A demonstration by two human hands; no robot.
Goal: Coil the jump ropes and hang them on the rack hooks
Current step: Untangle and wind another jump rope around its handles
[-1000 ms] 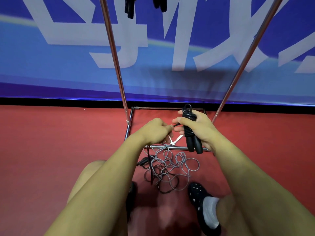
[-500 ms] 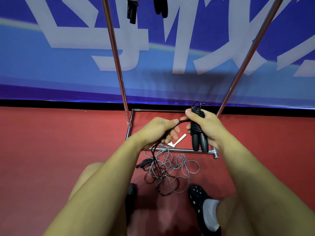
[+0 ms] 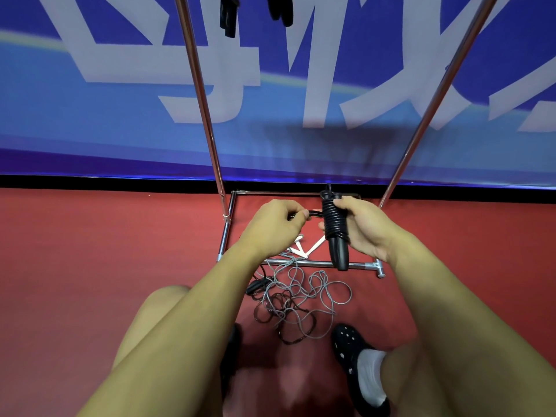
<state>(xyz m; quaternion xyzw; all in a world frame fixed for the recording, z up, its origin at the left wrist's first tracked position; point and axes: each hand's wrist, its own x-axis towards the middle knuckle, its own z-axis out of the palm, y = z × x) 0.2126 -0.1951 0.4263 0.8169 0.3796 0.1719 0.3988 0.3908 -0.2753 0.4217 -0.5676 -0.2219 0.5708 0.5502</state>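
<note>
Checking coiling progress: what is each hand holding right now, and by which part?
The right hand grips the black jump rope by its paired handles, where the cord is wound round them. The left hand pinches that rope's free end beside the coil.

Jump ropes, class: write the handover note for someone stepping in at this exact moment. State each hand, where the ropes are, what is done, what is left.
Right hand grips the black rope bundle, cord wound round its handles.
Left hand pinches the cord's free end beside the bundle.
Tangled ropes lie on the red floor by the rack base.
Dark handles hang at the top of the frame.
Done: bundle nearly wound.
Left: secure the end, hang it, then coil the tangle.
</note>
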